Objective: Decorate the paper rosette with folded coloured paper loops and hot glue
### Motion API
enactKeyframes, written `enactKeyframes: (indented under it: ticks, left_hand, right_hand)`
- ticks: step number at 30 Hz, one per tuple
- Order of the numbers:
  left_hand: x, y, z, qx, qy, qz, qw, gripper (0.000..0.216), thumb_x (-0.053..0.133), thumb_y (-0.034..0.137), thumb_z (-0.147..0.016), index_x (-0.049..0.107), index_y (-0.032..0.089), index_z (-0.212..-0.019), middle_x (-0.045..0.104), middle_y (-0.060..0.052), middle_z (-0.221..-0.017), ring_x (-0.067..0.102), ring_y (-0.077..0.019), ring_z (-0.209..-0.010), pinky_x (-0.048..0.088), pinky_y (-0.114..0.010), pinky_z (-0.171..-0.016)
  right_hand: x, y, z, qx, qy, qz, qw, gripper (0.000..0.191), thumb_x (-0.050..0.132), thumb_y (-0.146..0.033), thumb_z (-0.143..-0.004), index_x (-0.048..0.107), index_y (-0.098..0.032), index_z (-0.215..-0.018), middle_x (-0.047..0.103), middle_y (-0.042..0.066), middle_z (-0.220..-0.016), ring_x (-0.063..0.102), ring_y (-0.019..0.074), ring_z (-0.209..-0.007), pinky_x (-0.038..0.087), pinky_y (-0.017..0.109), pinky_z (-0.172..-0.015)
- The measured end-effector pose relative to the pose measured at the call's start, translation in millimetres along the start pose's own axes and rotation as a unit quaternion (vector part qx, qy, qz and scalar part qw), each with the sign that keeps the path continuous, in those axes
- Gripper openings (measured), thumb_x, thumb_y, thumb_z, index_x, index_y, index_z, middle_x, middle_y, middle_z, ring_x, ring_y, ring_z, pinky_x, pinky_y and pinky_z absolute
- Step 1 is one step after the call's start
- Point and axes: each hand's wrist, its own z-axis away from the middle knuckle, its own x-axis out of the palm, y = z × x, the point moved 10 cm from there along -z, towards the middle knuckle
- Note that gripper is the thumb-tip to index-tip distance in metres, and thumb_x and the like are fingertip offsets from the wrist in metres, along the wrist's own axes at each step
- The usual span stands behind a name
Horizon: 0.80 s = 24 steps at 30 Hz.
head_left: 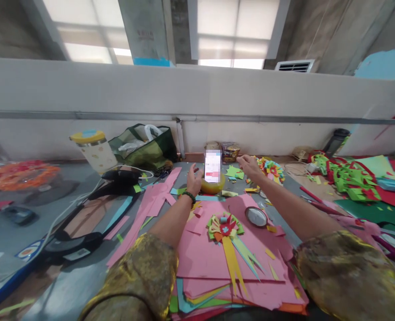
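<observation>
A phone (pixel 212 166) stands upright with its screen lit, propped on a yellow tape roll (pixel 212 186). My left hand (pixel 194 179) hovers just left of the phone with its fingers loosely spread, holding nothing. My right hand (pixel 248 165) reaches out to the right of the phone, fingers curled down over green paper scraps (pixel 235 172); I cannot make out whether it pinches anything. Nearer to me a paper rosette with ribbons (pixel 227 226) lies on a stack of pink paper (pixel 211 254). A tape roll (pixel 256 216) sits beside the rosette.
A green bag (pixel 144 149) and a lidded jar (pixel 93 149) stand at the back left by the wall. Dark framed boards (pixel 90 218) lie on the left. Cut green and red paper (pixel 347 178) covers the right side. Small cans (pixel 230 152) stand behind the phone.
</observation>
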Motion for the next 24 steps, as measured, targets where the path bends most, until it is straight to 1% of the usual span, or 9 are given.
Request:
enactKeyframes:
  ticks: [3,5,8,10,12,17,21,22,24]
  left_hand:
    - [-13,0,-6,0.016,0.049,-0.001,0.999,0.036,0.053,0.028,-0.084,0.058,0.017,-0.117,0.067,-0.011,-0.106,0.063,-0.0244,-0.107,0.046,-0.039,-0.1]
    - [-18,0,-9,0.029,0.075,0.003,0.997,0.029,0.052,0.029,-0.085,0.059,0.02,-0.111,0.066,-0.008,-0.101,0.063,-0.0225,-0.103,0.046,-0.036,-0.098]
    - [-26,4,-11,0.05,0.111,0.016,0.992,0.023,0.049,0.03,-0.085,0.059,0.021,-0.104,0.065,-0.006,-0.1,0.062,-0.0209,-0.1,0.047,-0.034,-0.095]
    - [-31,11,-11,0.065,0.132,0.028,0.989,0.021,0.048,0.03,-0.085,0.059,0.021,-0.101,0.065,-0.007,-0.1,0.062,-0.0205,-0.099,0.047,-0.033,-0.093]
    - [-36,21,-10,0.083,0.15,0.041,0.984,0.018,0.047,0.029,-0.085,0.058,0.021,-0.097,0.064,-0.006,-0.1,0.062,-0.0198,-0.098,0.048,-0.033,-0.092]
    - [-46,65,-11,0.127,0.174,0.068,0.974,0.016,0.048,0.024,-0.083,0.058,0.02,-0.095,0.063,-0.004,-0.092,0.062,-0.0157,-0.088,0.05,-0.029,-0.085]
    - [-54,122,-7,0.178,0.153,0.103,0.967,0.017,0.054,0.021,-0.08,0.058,0.019,-0.097,0.061,-0.001,-0.084,0.06,-0.0119,-0.074,0.05,-0.022,-0.069]
    - [-57,140,-1,0.196,0.14,0.101,0.965,0.018,0.058,0.021,-0.079,0.059,0.019,-0.097,0.061,0.0,-0.083,0.059,-0.0113,-0.073,0.05,-0.021,-0.067]
    - [-60,175,17,0.229,0.102,0.078,0.965,0.019,0.066,0.022,-0.075,0.059,0.019,-0.092,0.059,0.003,-0.077,0.057,-0.0101,-0.068,0.049,-0.019,-0.063]
  right_hand:
    - [-13,-17,17,-0.008,-0.022,0.004,1.0,0.037,0.048,-0.031,-0.085,0.037,-0.023,-0.051,0.037,-0.006,-0.044,0.036,0.0107,-0.043,0.031,0.022,-0.045]
    - [-19,-35,38,-0.05,-0.072,0.043,0.995,0.042,0.046,-0.036,-0.087,0.036,-0.023,-0.048,0.035,-0.005,-0.042,0.035,0.0105,-0.041,0.029,0.022,-0.045]
    - [-27,-59,92,-0.118,-0.169,0.157,0.966,0.047,0.046,-0.044,-0.088,0.042,-0.022,-0.048,0.044,-0.002,-0.043,0.041,0.0117,-0.043,0.029,0.023,-0.046]
    - [-45,-64,136,-0.138,-0.185,0.227,0.946,0.038,0.053,-0.046,-0.084,0.049,-0.023,-0.054,0.052,-0.001,-0.049,0.046,0.0134,-0.045,0.028,0.024,-0.045]
    - [-67,-61,179,-0.137,-0.187,0.245,0.941,0.026,0.055,-0.044,-0.084,0.059,-0.026,-0.065,0.061,0.0,-0.058,0.054,0.0164,-0.05,0.032,0.025,-0.045]
    - [-125,-34,253,-0.095,-0.131,0.181,0.97,0.032,0.05,-0.054,-0.09,0.07,-0.034,-0.077,0.068,-0.001,-0.06,0.063,0.0192,-0.048,0.046,0.028,-0.045]
    - [-162,-25,276,-0.129,-0.007,0.187,0.974,0.037,0.049,-0.064,-0.09,0.073,-0.036,-0.094,0.076,0.002,-0.081,0.072,0.0244,-0.065,0.055,0.032,-0.052]
    - [-169,-23,279,-0.129,0.024,0.194,0.972,0.04,0.052,-0.068,-0.087,0.073,-0.035,-0.092,0.076,0.004,-0.085,0.072,0.0256,-0.068,0.056,0.032,-0.053]
    - [-174,-17,282,-0.111,0.059,0.196,0.972,0.042,0.056,-0.071,-0.084,0.068,-0.032,-0.079,0.073,0.004,-0.076,0.069,0.0246,-0.061,0.055,0.032,-0.052]
